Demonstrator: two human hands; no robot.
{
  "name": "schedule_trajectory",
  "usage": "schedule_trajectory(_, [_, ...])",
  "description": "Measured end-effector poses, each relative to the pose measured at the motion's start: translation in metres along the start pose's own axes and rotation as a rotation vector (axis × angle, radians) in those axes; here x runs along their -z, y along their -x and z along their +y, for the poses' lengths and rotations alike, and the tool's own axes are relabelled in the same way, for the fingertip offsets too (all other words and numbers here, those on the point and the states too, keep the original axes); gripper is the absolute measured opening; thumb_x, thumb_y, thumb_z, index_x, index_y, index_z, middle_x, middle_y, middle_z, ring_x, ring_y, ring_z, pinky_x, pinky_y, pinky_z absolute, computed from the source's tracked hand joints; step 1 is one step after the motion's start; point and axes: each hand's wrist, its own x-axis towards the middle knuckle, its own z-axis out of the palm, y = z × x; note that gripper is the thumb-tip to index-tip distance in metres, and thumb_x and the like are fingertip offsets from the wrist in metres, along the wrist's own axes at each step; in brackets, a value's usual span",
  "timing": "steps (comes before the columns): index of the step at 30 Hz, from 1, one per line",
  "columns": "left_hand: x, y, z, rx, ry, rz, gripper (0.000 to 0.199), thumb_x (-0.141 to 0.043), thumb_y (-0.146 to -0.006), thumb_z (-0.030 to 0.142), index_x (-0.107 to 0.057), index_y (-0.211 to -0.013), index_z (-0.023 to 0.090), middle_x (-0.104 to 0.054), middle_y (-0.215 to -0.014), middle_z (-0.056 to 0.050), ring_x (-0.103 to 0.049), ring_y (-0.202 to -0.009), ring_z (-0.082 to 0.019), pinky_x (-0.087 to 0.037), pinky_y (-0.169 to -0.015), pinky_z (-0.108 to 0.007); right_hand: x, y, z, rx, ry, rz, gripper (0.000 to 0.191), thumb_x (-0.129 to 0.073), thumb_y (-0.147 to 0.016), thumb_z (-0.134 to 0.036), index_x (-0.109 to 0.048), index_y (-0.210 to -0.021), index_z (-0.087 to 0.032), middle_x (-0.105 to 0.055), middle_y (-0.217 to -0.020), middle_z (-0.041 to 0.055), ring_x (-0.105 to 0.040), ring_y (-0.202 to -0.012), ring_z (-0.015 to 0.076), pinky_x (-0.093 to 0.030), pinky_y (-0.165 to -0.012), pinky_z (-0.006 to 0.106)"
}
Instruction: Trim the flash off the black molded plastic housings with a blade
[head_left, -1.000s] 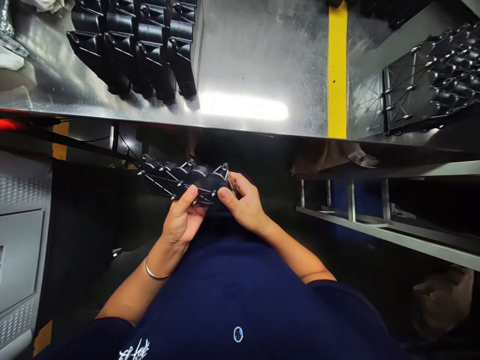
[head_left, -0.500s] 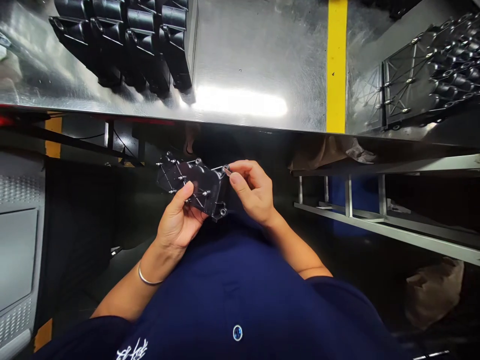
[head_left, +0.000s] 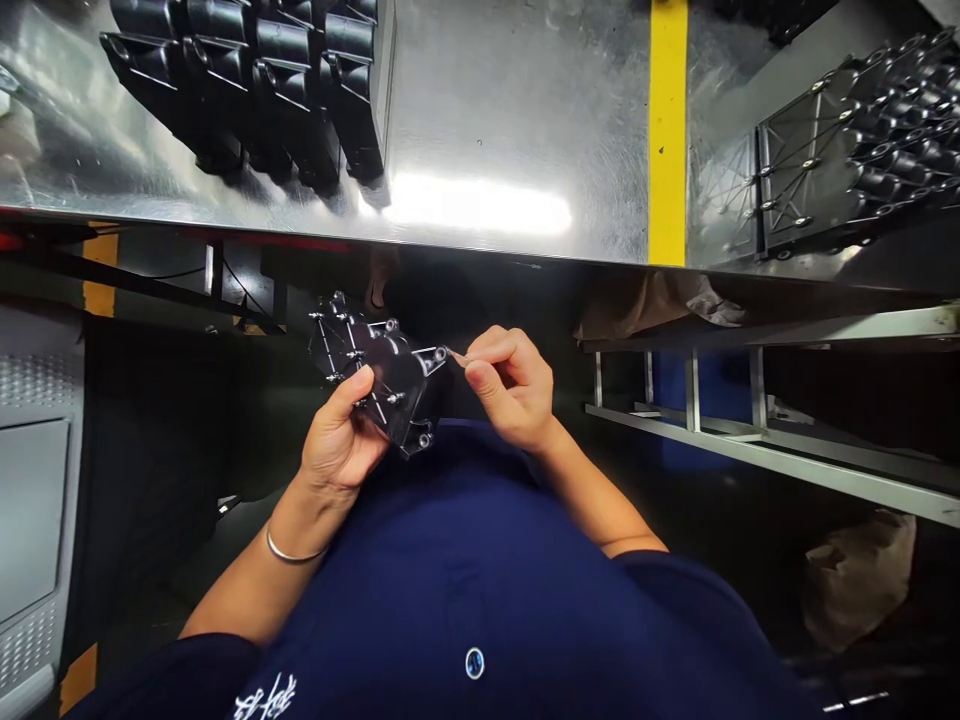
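A black molded part [head_left: 397,375] with ribs, small metal pins and ringed lugs is held up in front of my body, below the bench edge. My left hand [head_left: 341,430] grips its lower left side, thumb on top and fingers beneath. Just right of the part's upper right lug, my right hand [head_left: 514,385] pinches a small, thin, pointed object [head_left: 459,358] between thumb and forefinger. The object's tip is close to the lug; whether they touch is hard to tell. What the object is cannot be made out.
Several black parts [head_left: 300,90] stand in rows at the back left of the metal bench [head_left: 517,120]. A yellow stripe [head_left: 667,130] crosses the bench. More black parts [head_left: 892,140] lie at the right. Below them is a metal frame [head_left: 787,455]; a grey panel [head_left: 30,510] stands at left.
The black part has moved slightly left and tilted, its right end lower. My right hand has shifted a little right, and the small pointed object now lies off the lug's face, beside it.
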Motion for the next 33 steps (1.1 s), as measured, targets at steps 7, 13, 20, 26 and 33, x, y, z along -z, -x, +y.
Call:
schedule_trajectory(7, [0.005,0.011,0.003,0.053,-0.164,-0.247,0.028,-0.084,-0.057,0.032,-0.071,-0.077,0.017,-0.073,-0.068,-0.003,-0.074,-0.088,-0.032,-0.062,-0.082,-0.043,0.004,-0.003,0.001,-0.104,0.139,-0.019,0.029,-0.058,-0.09,-0.041,-0.052,-0.073,-0.019,-0.054,-0.066,-0.0025,-0.05,-0.059,0.0089,-0.042,-0.054,0.024])
schedule_trajectory(13, [0.018,0.01,0.025,-0.168,-0.324,-0.312,0.037,-0.085,-0.054,0.028,-0.072,-0.088,0.018,-0.076,-0.084,-0.006,-0.072,-0.091,-0.032,-0.061,-0.08,-0.041,0.023,-0.006,-0.016,0.101,0.191,-0.397,0.034,-0.042,-0.1,-0.03,-0.057,-0.073,-0.017,-0.057,-0.058,-0.0026,-0.051,-0.049,0.0059,-0.039,-0.051,0.019])
schedule_trajectory(20, [0.023,0.002,0.022,-0.096,-0.366,-0.363,0.047,-0.084,-0.054,0.027,-0.072,-0.098,0.015,-0.076,-0.086,-0.009,-0.072,-0.091,-0.034,-0.06,-0.083,-0.046,0.023,-0.012,-0.021,0.375,0.398,-0.672,0.058,-0.046,-0.087,-0.07,-0.047,-0.059,-0.018,-0.041,-0.053,-0.0038,-0.038,-0.049,0.0078,-0.024,-0.048,0.024])
schedule_trajectory(26, [0.014,0.002,0.017,-0.042,-0.294,-0.358,0.05,-0.087,-0.054,0.03,-0.071,-0.099,0.017,-0.075,-0.081,-0.008,-0.073,-0.087,-0.033,-0.062,-0.077,-0.043,0.024,-0.013,-0.017,0.448,0.408,-0.583,0.055,-0.052,-0.088,-0.063,-0.045,-0.056,-0.019,-0.04,-0.052,-0.004,-0.037,-0.049,0.0079,-0.024,-0.049,0.024])
schedule_trajectory(33, [0.016,0.0,0.011,-0.016,-0.244,-0.283,0.05,-0.085,-0.056,0.032,-0.07,-0.102,0.016,-0.075,-0.084,-0.009,-0.073,-0.088,-0.032,-0.062,-0.078,-0.041,0.021,-0.014,-0.016,0.523,0.497,-0.439,0.053,-0.051,-0.092,-0.056,-0.043,-0.056,-0.019,-0.04,-0.052,-0.0035,-0.036,-0.049,0.0082,-0.024,-0.049,0.025])
